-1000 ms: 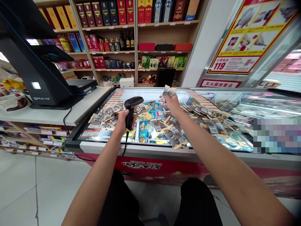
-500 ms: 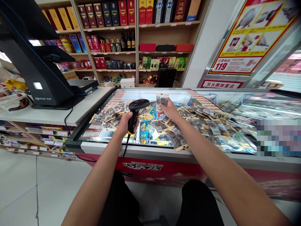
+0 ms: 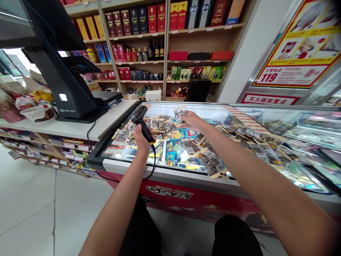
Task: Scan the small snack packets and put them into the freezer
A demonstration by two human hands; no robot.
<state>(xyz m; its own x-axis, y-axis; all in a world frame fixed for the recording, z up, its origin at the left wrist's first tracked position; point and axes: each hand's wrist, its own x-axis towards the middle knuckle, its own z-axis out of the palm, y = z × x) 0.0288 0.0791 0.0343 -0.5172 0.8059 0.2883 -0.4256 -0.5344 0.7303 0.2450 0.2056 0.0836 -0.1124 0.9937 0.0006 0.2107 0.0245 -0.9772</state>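
My left hand [image 3: 142, 139] is closed round the handle of a black barcode scanner [image 3: 144, 126], its head tilted up and to the left, with a cable trailing from the grip. In my right hand [image 3: 193, 121] is a small clear-and-tan snack packet [image 3: 180, 115], pinched by its right side above the freezer's glass top. Many similar packets [image 3: 210, 161] lie heaped on the glass, to the right under my forearm and to the left behind the scanner. Through the glass, colourful wrapped packs [image 3: 173, 156] show inside the chest freezer [image 3: 170, 173].
At the left, a white counter [image 3: 76, 129] carries a black checkout scale [image 3: 71, 89] and a white bowl [image 3: 38, 113]. Shelves [image 3: 138, 64] with boxes and bottles stand behind the freezer. A red-and-yellow poster [image 3: 293, 53] hangs at the right. The scanner cable runs over the freezer's front edge.
The scanner has turned in my left hand, its head swinging from the right to the upper left. My right hand and its packet have shifted left over the glass. The whole view has shifted rightward.
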